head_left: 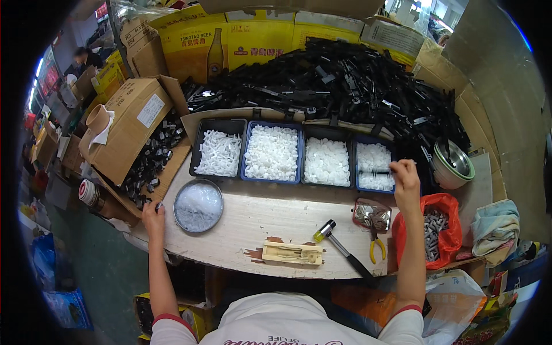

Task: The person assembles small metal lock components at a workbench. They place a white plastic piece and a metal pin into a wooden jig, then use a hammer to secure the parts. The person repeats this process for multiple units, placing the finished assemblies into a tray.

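Observation:
My left hand (153, 221) is at the lower end of the cardboard chute on the left, its fingers drawn together around a small dark part with a shiny face. Small black parts (150, 164) lie heaped in the chute beside it. Above the rightmost blue bin of white plastic pieces (375, 156), my right hand (406, 175) pinches a thin dark piece (374, 172), blurred so that its kind is unclear. Three more bins of white plastic parts (271, 152) stand in the same row. A round tray (198, 206) with a translucent white mass sits near my left hand.
A wooden jig (292, 253), a hammer (345, 247) and yellow-handled pliers (376, 244) lie on the table (259, 213). Grey parts (434, 233) fill a red bag (448, 253) at right, beside bowls (454, 167) and a folded towel (495, 227). Black metal-and-plastic pieces (322, 86) are piled behind.

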The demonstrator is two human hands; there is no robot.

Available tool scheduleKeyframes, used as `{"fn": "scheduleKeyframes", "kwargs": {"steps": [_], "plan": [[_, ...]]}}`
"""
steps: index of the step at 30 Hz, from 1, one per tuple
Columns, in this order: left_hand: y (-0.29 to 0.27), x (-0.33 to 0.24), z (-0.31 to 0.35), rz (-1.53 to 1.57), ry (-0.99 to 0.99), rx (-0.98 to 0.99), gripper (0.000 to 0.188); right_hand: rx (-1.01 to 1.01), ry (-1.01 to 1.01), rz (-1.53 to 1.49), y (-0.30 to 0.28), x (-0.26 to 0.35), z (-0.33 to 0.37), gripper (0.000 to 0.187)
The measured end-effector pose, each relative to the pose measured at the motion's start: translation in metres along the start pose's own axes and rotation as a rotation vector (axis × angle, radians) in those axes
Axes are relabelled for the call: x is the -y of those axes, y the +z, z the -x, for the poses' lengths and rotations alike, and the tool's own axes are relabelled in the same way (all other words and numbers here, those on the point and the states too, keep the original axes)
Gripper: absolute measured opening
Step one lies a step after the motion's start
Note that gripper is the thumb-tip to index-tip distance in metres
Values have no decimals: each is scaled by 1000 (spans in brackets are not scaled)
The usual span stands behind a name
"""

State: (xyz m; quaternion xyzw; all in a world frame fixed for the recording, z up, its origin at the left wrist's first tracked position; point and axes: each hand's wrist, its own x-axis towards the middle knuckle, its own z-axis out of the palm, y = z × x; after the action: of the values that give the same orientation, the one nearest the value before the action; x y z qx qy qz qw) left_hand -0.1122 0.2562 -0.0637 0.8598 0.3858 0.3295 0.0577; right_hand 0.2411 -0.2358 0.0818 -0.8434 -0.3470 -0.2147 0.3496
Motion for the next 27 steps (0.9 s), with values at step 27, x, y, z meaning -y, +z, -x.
{"fn": "scheduleKeyframes", "kwargs": {"steps": [27], "plan": [[-51,-193,103,1217,-199,739,22,615,-389,-41,107,145,118,46]]}}
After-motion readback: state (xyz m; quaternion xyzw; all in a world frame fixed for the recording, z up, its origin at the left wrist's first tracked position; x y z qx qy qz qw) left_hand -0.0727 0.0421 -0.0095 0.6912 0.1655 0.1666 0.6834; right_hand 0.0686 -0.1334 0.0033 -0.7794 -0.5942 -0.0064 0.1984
